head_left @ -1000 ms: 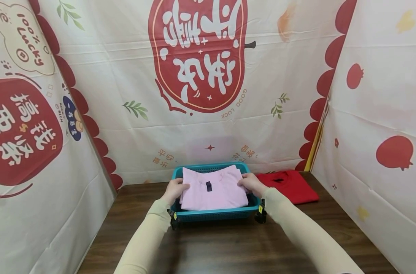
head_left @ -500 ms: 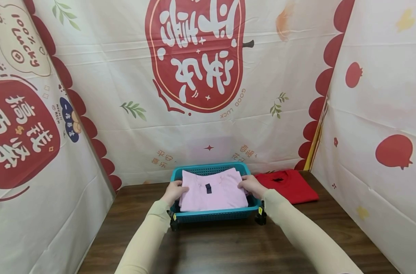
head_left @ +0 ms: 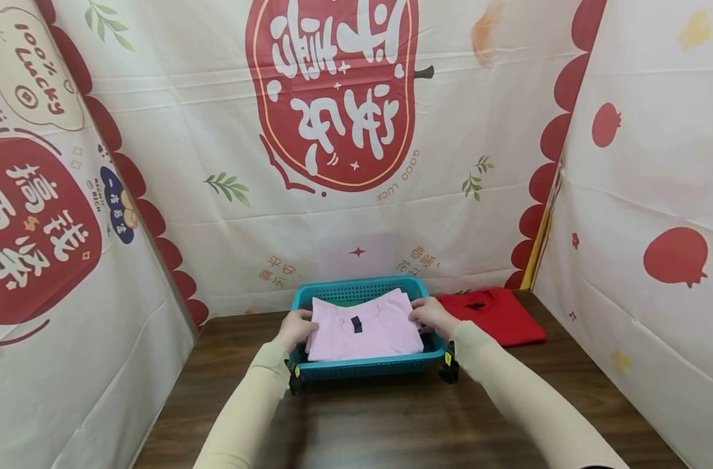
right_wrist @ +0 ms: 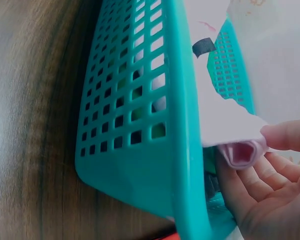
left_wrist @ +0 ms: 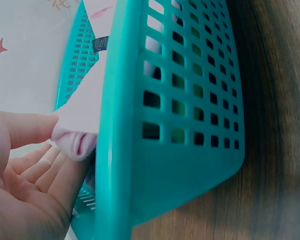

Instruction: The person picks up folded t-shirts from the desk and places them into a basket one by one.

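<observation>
A folded pink T-shirt [head_left: 365, 332] with a dark neck label lies spread across the inside of a teal plastic basket [head_left: 362, 368]. My left hand [head_left: 295, 329] pinches the shirt's left folded edge, thumb above and fingers beneath. At the opposite edge, my right hand [head_left: 434, 316] holds the fold in the same way. Both wrist views show the pink fold [left_wrist: 77, 142] between thumb and fingers, just inside the basket rim [right_wrist: 182, 125]. Green and dark cloth shows through the basket's holes under the shirt.
A folded red T-shirt [head_left: 497, 316] lies on the brown wooden table [head_left: 368, 423] to the right of the basket. Printed cloth hangings [head_left: 174, 163] rise behind and on both sides. The basket's back wall is close to the rear hanging.
The pink T-shirt has sunk slightly lower in the basket, uncovering more of the back wall and some green cloth. Both hands keep hold of its edges. The head view has shifted slightly.
</observation>
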`<state>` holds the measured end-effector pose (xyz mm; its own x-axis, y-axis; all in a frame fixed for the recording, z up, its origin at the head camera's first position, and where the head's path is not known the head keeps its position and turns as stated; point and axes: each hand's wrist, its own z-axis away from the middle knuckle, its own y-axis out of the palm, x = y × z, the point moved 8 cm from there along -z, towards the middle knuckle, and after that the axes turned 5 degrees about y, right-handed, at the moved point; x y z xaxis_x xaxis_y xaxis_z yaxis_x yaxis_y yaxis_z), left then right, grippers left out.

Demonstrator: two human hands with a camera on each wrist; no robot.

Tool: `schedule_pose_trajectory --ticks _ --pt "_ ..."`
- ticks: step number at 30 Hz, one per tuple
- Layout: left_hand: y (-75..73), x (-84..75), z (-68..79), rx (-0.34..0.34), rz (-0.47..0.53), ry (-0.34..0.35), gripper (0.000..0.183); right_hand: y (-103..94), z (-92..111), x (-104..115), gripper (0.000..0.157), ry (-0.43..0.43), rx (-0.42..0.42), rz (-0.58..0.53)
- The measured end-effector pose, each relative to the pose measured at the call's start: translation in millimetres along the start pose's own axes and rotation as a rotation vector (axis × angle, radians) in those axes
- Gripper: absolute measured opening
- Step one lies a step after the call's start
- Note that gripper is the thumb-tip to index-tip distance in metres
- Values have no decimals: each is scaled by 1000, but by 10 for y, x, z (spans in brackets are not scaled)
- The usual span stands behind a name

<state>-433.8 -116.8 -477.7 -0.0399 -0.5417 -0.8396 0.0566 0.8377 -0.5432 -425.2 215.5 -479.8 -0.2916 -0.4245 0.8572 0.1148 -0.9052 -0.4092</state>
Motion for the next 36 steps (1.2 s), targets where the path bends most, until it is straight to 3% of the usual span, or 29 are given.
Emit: schedule_pose_trajectory --ticks 8,15,18,22,28,36 --pt "-86 -28 28 0 -9 5 39 -80 35 48 45 -20 23 32" --pt "-222 -11 71 -14 34 -6 37 -210 156 15 41 -41 10 -18" --pt "-260 -62 100 -24 35 3 34 -303 223 -21 41 -67 13 -33" --pt "-229 -247 160 -19 63 74 29 -495 296 -71 41 -87 -7 -36" --pt "35 -700 308 31 141 238 21 -858 413 -218 45 -82 -46 -44" --pt "650 -1342 589 171 289 389 21 -1333 633 -529 46 -82 -92 -126"
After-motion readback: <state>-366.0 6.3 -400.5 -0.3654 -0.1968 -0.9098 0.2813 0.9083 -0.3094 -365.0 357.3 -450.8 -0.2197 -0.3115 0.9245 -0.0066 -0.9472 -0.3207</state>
